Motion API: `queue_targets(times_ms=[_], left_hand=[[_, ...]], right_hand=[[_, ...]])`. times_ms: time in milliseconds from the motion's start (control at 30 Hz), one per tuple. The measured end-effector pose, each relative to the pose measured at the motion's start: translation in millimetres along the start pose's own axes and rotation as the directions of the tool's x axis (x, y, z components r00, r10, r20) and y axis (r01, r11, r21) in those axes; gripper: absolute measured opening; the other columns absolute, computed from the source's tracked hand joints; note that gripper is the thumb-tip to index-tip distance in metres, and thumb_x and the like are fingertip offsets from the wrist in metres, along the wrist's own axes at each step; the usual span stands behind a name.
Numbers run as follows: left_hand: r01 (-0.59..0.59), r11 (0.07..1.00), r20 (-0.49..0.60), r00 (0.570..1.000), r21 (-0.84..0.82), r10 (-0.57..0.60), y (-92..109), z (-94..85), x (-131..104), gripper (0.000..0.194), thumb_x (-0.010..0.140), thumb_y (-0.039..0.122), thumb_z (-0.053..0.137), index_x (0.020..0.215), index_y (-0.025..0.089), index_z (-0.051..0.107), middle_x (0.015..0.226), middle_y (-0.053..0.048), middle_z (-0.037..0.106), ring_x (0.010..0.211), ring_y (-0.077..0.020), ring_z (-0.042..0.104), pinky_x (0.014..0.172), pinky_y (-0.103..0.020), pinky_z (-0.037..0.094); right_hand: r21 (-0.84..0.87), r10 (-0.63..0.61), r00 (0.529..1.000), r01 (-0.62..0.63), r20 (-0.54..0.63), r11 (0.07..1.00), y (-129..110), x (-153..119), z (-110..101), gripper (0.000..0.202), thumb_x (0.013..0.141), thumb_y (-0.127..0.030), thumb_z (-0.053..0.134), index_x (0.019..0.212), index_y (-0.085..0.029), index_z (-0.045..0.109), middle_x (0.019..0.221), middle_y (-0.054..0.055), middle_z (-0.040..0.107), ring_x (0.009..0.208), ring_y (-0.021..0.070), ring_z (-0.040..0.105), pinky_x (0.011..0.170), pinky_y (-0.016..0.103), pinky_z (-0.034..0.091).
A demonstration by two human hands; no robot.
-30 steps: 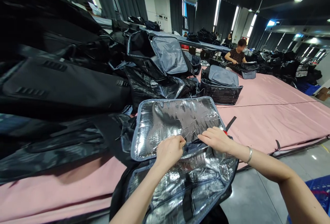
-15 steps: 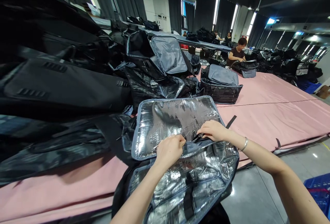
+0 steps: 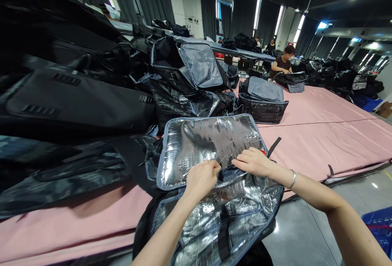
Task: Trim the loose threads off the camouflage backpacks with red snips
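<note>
At the near side of the pink table (image 3: 321,110), the open silver-lined bag (image 3: 249,198) lies directly under your curled left hand (image 3: 202,177) and bent right hand (image 3: 252,162), equally near its lid's (image 3: 214,137) closer long edge, running left to right, though I cannot tell what the fingers hold.

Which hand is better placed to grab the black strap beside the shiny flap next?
The right hand, probably: it's nearer the black strap, while the left hand sits farther left, at the edge of the shiny flap.
</note>
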State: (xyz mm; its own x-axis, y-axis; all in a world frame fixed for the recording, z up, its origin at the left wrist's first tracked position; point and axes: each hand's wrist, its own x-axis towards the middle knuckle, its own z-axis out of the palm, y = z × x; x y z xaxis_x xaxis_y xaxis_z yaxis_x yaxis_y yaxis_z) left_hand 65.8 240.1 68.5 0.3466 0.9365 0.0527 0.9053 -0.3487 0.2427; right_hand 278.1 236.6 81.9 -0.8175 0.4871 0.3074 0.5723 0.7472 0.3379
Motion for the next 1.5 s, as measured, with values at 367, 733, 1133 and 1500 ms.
queue_targets(times_ms=[367, 733, 1133, 1500], left_hand=[[0.009, 1.000, -0.004, 1.000, -0.014, -0.009, 1, 2.4, -2, 0.025, 0.081, 0.018, 0.038, 0.077, 0.021, 0.063, 0.082, -0.005, 0.066, 0.078, -0.0203, 0.059, 0.062, -0.028, 0.036], [-0.003, 1.000, -0.036, 0.999, 0.020, 0.003, 1, 7.0, -4, 0.029, 0.086, 0.022, 0.035, 0.083, 0.021, 0.063, 0.085, -0.005, 0.067, 0.083, -0.0205, 0.060, 0.069, -0.029, 0.038], [-0.030, 1.000, -0.066, 0.997, -0.004, 0.030, 0, 10.4, -5, 0.029, 0.087, 0.023, 0.034, 0.082, 0.020, 0.062, 0.082, -0.005, 0.066, 0.079, -0.0207, 0.060, 0.066, -0.030, 0.037], [-0.069, 0.997, -0.165, 0.984, -0.046, 0.060, -3, 5.1, -12, 0.028, 0.088, 0.024, 0.033, 0.079, 0.020, 0.059, 0.078, -0.004, 0.064, 0.077, -0.0210, 0.058, 0.064, -0.031, 0.035]], right_hand=[[0.322, 0.086, 0.992, -0.111, 0.092, 0.940, 13, -5, 20, 0.018, 0.089, -0.017, 0.050, 0.105, -0.017, 0.058, 0.091, 0.006, 0.061, 0.085, 0.0171, 0.050, 0.073, 0.028, 0.038], [0.291, 0.011, 0.992, -0.047, 0.123, 0.956, 21, 15, 24, 0.021, 0.089, -0.023, 0.053, 0.108, -0.017, 0.059, 0.093, 0.006, 0.062, 0.086, 0.0185, 0.050, 0.072, 0.028, 0.036], [0.250, -0.131, 0.984, 0.097, 0.120, 0.963, 25, 19, 20, 0.019, 0.088, -0.012, 0.046, 0.099, -0.018, 0.061, 0.088, 0.005, 0.063, 0.080, 0.0178, 0.048, 0.066, 0.029, 0.034], [0.583, 0.213, 0.976, -0.195, 0.039, 0.789, 22, -5, 15, 0.027, 0.081, -0.023, 0.062, 0.105, -0.016, 0.053, 0.094, 0.006, 0.060, 0.086, 0.0177, 0.054, 0.076, 0.028, 0.044]])
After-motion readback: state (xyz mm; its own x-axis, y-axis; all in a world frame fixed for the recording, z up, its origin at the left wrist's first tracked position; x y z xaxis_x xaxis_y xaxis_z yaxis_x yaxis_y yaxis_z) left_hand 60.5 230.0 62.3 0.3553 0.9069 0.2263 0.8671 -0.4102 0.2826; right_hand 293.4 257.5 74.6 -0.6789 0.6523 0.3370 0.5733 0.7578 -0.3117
